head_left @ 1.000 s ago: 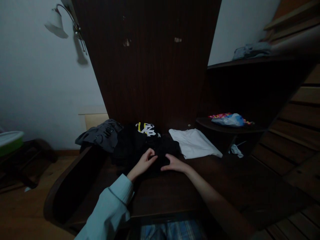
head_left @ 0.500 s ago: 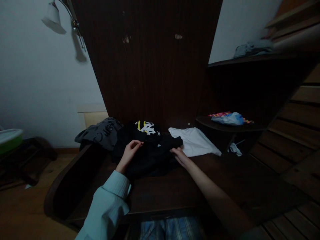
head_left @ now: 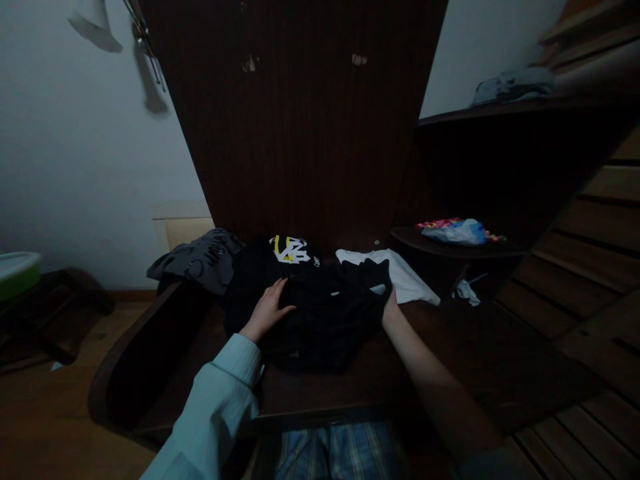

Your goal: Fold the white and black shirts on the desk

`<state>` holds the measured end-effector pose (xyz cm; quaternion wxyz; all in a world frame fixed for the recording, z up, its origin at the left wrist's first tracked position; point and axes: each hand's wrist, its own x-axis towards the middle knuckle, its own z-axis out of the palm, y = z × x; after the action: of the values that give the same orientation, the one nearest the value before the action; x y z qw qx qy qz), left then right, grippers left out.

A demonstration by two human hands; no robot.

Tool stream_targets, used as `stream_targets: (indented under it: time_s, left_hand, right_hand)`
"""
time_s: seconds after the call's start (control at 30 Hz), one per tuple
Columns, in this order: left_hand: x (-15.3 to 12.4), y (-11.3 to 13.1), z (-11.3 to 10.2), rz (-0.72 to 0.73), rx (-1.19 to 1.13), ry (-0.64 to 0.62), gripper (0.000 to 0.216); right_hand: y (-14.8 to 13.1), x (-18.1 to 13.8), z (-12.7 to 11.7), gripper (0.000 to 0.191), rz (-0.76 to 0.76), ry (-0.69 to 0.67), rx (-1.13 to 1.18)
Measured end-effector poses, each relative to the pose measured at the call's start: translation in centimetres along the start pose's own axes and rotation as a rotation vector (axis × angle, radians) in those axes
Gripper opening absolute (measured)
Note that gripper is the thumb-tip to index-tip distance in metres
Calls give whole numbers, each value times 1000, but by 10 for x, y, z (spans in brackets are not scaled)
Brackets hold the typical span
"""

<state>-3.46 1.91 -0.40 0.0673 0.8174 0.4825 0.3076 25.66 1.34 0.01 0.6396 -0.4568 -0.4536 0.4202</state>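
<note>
A black garment (head_left: 327,320) lies spread on the dark wooden table (head_left: 450,347) in front of me. My left hand (head_left: 267,308) rests flat on its left part, fingers stretched out. My right hand (head_left: 389,303) grips the garment's right edge and holds it pulled out to the right, partly over a white cloth (head_left: 407,280). Behind lie a black piece with a white and yellow print (head_left: 293,250) and a grey garment (head_left: 200,263).
A small side shelf holds a colourful bag (head_left: 457,231). A higher shelf carries folded cloth (head_left: 513,87). A tall dark wooden panel (head_left: 300,120) stands behind the table. A green and white basin (head_left: 17,273) sits at far left; a wall lamp (head_left: 95,27) hangs above.
Both hands moved apart from the middle of the black garment. The right hand pulled its edge out to the right, spreading it wider; the left hand went flat on the left side.
</note>
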Motion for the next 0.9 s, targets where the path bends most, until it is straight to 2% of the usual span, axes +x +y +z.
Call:
stream_targets:
  time_s: [0.1,0.17,0.23,0.33,0.5,0.57,0.63,0.7,0.77,0.8,0.83,0.9]
  left_hand:
    - [0,0,3,-23,56,-19,72]
    - [0,4,3,-62,84,-37,72]
    - [1,9,1,-119,103,-85,70]
    - [2,17,-2,-155,115,-187,63]
    - [1,30,-7,-110,148,-321,28]
    - [-3,36,-7,-105,36,-473,20]
    - [-10,44,-8,-77,-197,-720,15]
    - [-17,53,-8,-44,-475,-987,16]
    - [-20,61,-10,-41,-698,-1158,24]
    - [-20,64,-11,-57,-779,-1166,29]
    - [-18,64,-13,-82,-839,-1101,33]
    - [-11,61,-15,-154,-900,-779,36]
  right_hand:
    - [-3,2,7,42,203,-103,288]
    - [-5,2,12,37,282,-153,357]
    - [-5,0,17,33,319,-204,281]
    - [-5,-6,21,27,349,-313,44]
    - [-5,-14,19,17,379,-442,-164]
    - [-5,-13,20,15,358,-499,-190]
    - [-4,-11,22,15,321,-537,-219]
    - [-1,-8,24,16,283,-533,-246]
    - [1,-5,25,19,242,-494,-260]
    - [2,-4,25,19,223,-473,-259]
    - [2,-3,25,20,208,-459,-253]
    - [0,-4,24,19,200,-456,-234]
